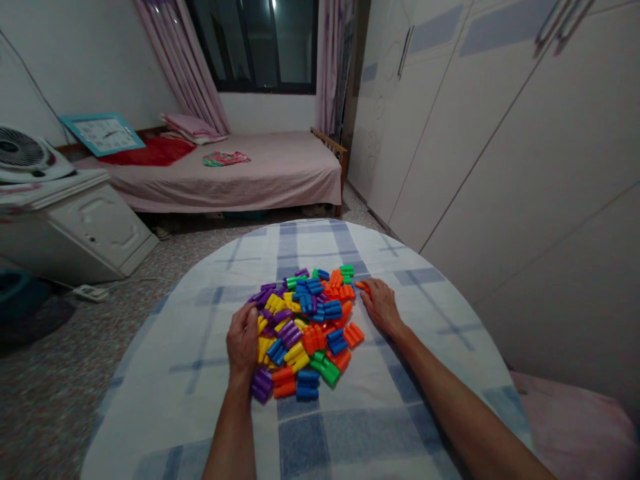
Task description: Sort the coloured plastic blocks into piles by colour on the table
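Note:
A heap of plastic toy building blocks (314, 339) in purple, yellow, blue, orange and green lies on the cloth-covered table. Each block looks like short tubes joined side by side. My left hand (243, 341) rests cupped against the heap's left side, beside yellow and purple pieces, with its fingers partly hidden and no block visible in its grasp. At the heap's upper right, my right hand (381, 305) has its fingertips around an orange toy block (361, 287), whose end sticks out. Along the near edge lie a purple block (262, 385), an orange one and a blue block (307, 385).
A blue-and-white checked cloth (200, 400) covers the round table. Beyond it stands a bed (280, 163) with a blue-framed clock (106, 133). A white cabinet (85, 230) carrying a fan (27, 155) is at left. Tall wardrobe doors (500, 173) flank the right side.

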The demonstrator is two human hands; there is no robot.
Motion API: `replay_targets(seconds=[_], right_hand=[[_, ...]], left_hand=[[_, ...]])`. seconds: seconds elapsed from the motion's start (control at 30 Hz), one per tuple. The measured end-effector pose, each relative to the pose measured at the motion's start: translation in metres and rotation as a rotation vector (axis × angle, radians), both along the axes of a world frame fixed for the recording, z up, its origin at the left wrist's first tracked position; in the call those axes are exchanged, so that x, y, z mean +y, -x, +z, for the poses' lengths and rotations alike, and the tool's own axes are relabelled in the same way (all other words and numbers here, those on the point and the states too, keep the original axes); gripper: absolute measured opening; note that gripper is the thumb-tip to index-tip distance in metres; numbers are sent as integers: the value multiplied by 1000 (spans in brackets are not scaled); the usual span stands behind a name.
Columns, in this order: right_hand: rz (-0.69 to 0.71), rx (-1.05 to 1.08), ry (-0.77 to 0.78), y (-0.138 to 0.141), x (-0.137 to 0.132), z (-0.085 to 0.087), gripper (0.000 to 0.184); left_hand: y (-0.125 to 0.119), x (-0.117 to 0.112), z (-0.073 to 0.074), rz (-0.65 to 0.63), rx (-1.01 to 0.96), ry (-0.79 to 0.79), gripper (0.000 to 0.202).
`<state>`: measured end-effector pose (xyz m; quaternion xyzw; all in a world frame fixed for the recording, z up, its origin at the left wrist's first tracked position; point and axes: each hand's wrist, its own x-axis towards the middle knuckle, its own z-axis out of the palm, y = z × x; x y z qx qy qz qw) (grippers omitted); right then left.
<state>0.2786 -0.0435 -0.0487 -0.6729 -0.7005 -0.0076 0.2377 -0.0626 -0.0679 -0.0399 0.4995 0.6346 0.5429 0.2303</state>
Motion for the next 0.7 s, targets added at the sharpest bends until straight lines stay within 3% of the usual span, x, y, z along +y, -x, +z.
replay_targets(seconds=[0.23,0.43,0.53,0.7], right_hand=[[105,13,-23,-15,19,-3,22],[-100,-13,-139,-39,71,13,24],[-203,-48,-125,-50,99,22,24],[-136,-107,-4,-54,107,11,29]], left_hand=[[-2,-1,3,54,-10,67,52],[0,-2,2,46,2,85,50],[1,-1,0,39,0,96,50],[2,0,-3,25,2,96,49]])
